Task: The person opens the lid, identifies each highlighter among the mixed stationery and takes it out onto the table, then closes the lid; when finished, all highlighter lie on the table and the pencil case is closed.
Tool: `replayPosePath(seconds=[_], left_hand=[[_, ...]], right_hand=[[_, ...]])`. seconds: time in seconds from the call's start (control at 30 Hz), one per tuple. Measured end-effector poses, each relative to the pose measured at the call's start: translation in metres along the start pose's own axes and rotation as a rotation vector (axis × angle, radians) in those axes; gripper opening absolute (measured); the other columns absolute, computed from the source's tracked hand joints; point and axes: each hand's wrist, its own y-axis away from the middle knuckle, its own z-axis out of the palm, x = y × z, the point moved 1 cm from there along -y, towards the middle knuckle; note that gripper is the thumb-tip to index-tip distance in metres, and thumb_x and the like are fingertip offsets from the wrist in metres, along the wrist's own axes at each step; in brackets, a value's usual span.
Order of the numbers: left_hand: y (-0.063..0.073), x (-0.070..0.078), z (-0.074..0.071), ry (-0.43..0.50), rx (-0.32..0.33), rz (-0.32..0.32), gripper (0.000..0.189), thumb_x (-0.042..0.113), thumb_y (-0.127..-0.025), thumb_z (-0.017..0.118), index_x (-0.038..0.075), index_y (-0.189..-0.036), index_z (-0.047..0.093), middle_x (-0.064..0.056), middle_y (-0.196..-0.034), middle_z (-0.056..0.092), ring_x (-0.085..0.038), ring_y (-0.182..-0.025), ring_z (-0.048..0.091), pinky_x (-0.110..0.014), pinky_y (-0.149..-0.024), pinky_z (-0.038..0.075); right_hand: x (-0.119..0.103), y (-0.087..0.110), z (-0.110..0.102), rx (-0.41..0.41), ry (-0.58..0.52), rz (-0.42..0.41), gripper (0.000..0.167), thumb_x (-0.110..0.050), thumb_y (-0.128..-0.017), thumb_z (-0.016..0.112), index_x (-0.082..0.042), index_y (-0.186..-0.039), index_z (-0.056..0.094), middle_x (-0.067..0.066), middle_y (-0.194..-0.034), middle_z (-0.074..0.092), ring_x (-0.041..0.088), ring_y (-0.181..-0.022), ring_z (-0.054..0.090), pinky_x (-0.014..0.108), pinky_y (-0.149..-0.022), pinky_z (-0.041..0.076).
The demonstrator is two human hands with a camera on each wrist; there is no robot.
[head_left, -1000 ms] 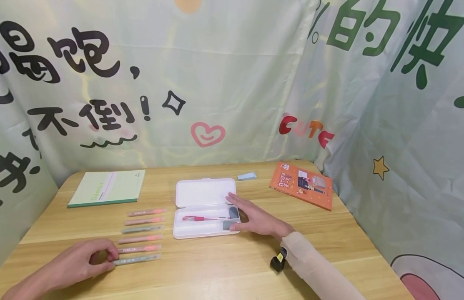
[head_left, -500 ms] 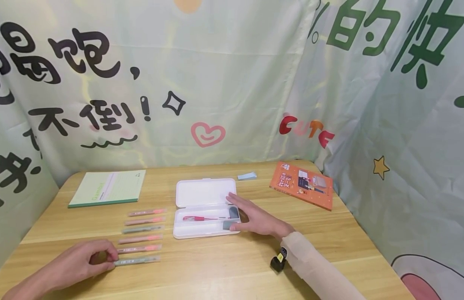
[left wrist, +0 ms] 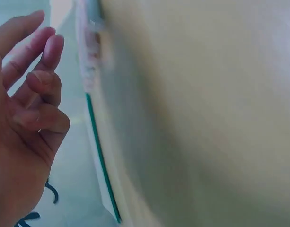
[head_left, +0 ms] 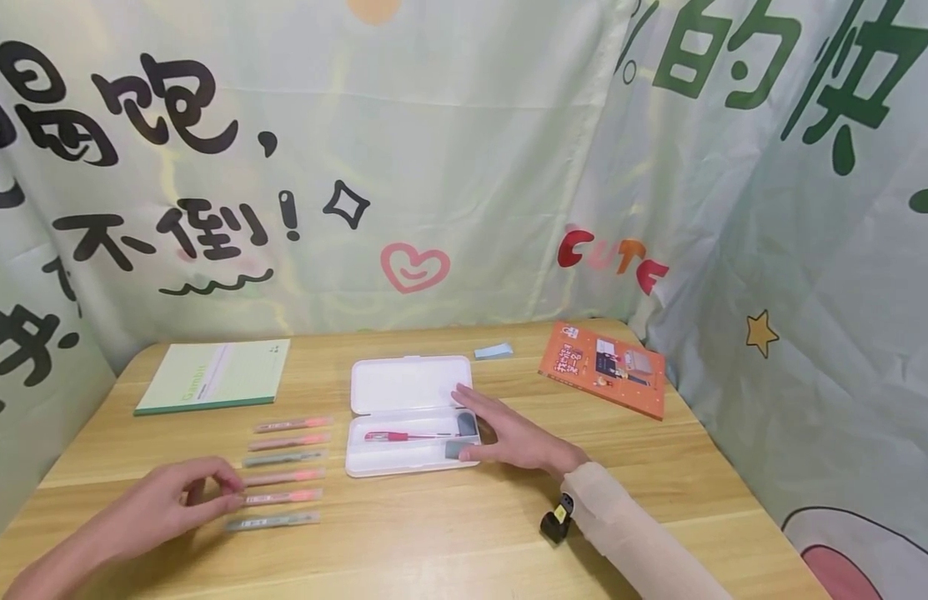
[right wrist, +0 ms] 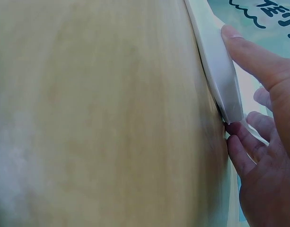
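In the head view, my left hand (head_left: 182, 504) hovers at the left ends of a row of pens, with its thumb and index finger beside a pink-capped pen (head_left: 283, 497). The left wrist view shows loosely bent fingers with nothing visible between them. Nearest the front edge lies a grey-green pen (head_left: 272, 521). My right hand (head_left: 519, 437) holds the right end of an opened white pencil case (head_left: 411, 387), its thumb on the near rim and other fingers at the end and lid. Inside the case lie a red pen (head_left: 396, 437) and small grey pieces (head_left: 467, 425).
Several more pens (head_left: 291, 440) lie in parallel farther back. A pale green notebook (head_left: 216, 375) sits at the back left. At the back right are an orange book (head_left: 606, 371) and a small light blue piece (head_left: 494, 352). A printed curtain (head_left: 471, 167) hangs behind the table.
My left hand has let go of the nearest grey-green pen's left end and moved slightly back, up to the pink-capped pens. My right hand has stayed on the pencil case.
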Motion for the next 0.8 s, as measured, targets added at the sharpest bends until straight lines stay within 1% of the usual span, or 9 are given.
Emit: replayPosePath(seconds=[0.13, 0.2, 0.27, 0.37, 0.4, 0.47, 0.53, 0.67, 0.8], left_hand=[[-0.018, 0.018, 0.000, 0.006, 0.071, -0.009, 0.014, 0.034, -0.103, 0.078, 0.028, -0.115, 0.076, 0.013, -0.091, 0.068, -0.002, -0.069, 0.052, -0.027, -0.055, 0.042], [-0.029, 0.028, 0.001, 0.019, 0.094, -0.012, 0.019, 0.033, -0.103, 0.078, 0.024, -0.120, 0.075, 0.009, -0.096, 0.071, -0.003, -0.071, 0.055, -0.027, -0.056, 0.045], [-0.041, 0.036, 0.003, 0.035, 0.100, -0.017, 0.023, 0.032, -0.103, 0.078, 0.021, -0.122, 0.074, 0.005, -0.101, 0.073, -0.002, -0.075, 0.059, -0.026, -0.059, 0.048], [-0.060, 0.048, 0.007, 0.042, 0.099, 0.031, 0.025, 0.029, -0.103, 0.078, 0.017, -0.124, 0.074, -0.003, -0.114, 0.077, -0.001, -0.080, 0.062, -0.026, -0.064, 0.053], [-0.066, 0.052, 0.009, 0.039, 0.103, 0.048, 0.023, 0.028, -0.103, 0.079, 0.016, -0.123, 0.075, -0.003, -0.119, 0.077, -0.001, -0.082, 0.063, -0.026, -0.066, 0.054], [-0.077, 0.058, 0.014, 0.032, 0.100, 0.084, 0.022, 0.027, -0.103, 0.078, 0.016, -0.122, 0.076, -0.005, -0.123, 0.077, -0.001, -0.086, 0.064, -0.026, -0.070, 0.054], [-0.087, 0.063, 0.018, 0.041, 0.095, 0.103, 0.022, 0.025, -0.103, 0.078, 0.016, -0.124, 0.075, -0.004, -0.126, 0.076, -0.003, -0.091, 0.066, -0.026, -0.072, 0.054], [-0.104, 0.073, 0.028, 0.117, 0.074, 0.085, 0.023, 0.023, -0.106, 0.075, 0.015, -0.127, 0.073, -0.005, -0.131, 0.071, -0.017, -0.107, 0.071, -0.031, -0.077, 0.060], [-0.118, 0.084, 0.039, 0.147, 0.097, 0.034, 0.021, 0.020, -0.105, 0.074, 0.013, -0.125, 0.074, -0.012, -0.141, 0.065, -0.033, -0.121, 0.070, -0.044, -0.090, 0.065]], right_hand=[[0.000, 0.001, -0.001, 0.002, -0.002, 0.005, 0.097, -0.045, -0.098, 0.081, -0.030, -0.175, 0.024, -0.008, -0.184, 0.011, 0.028, -0.171, 0.011, 0.063, -0.135, 0.015], [0.001, 0.001, -0.001, 0.001, 0.000, 0.003, 0.097, -0.045, -0.099, 0.081, -0.030, -0.175, 0.024, -0.008, -0.184, 0.011, 0.028, -0.171, 0.011, 0.063, -0.135, 0.015], [0.002, 0.001, -0.001, -0.001, -0.002, 0.001, 0.097, -0.045, -0.099, 0.081, -0.029, -0.175, 0.023, -0.007, -0.184, 0.011, 0.028, -0.171, 0.011, 0.063, -0.135, 0.015], [0.003, 0.001, 0.000, -0.001, 0.001, 0.001, 0.097, -0.046, -0.099, 0.081, -0.029, -0.175, 0.023, -0.007, -0.184, 0.010, 0.028, -0.171, 0.011, 0.063, -0.135, 0.015], [0.003, 0.001, 0.000, -0.001, 0.002, 0.000, 0.098, -0.046, -0.098, 0.081, -0.028, -0.175, 0.023, -0.007, -0.184, 0.010, 0.028, -0.171, 0.011, 0.063, -0.135, 0.015], [0.003, 0.000, 0.000, -0.002, 0.005, 0.002, 0.098, -0.047, -0.098, 0.081, -0.028, -0.175, 0.023, -0.007, -0.184, 0.010, 0.028, -0.171, 0.011, 0.063, -0.135, 0.015], [0.004, 0.000, 0.000, -0.005, 0.008, 0.001, 0.098, -0.048, -0.098, 0.081, -0.029, -0.175, 0.022, -0.008, -0.184, 0.009, 0.027, -0.171, 0.010, 0.063, -0.135, 0.015], [0.004, -0.001, 0.000, -0.008, 0.011, -0.004, 0.098, -0.049, -0.099, 0.080, -0.030, -0.175, 0.022, -0.009, -0.184, 0.009, 0.027, -0.171, 0.010, 0.063, -0.135, 0.015], [0.004, -0.001, -0.001, -0.008, 0.010, -0.009, 0.099, -0.050, -0.098, 0.080, -0.030, -0.175, 0.022, -0.009, -0.184, 0.009, 0.027, -0.171, 0.010, 0.064, -0.135, 0.015]])
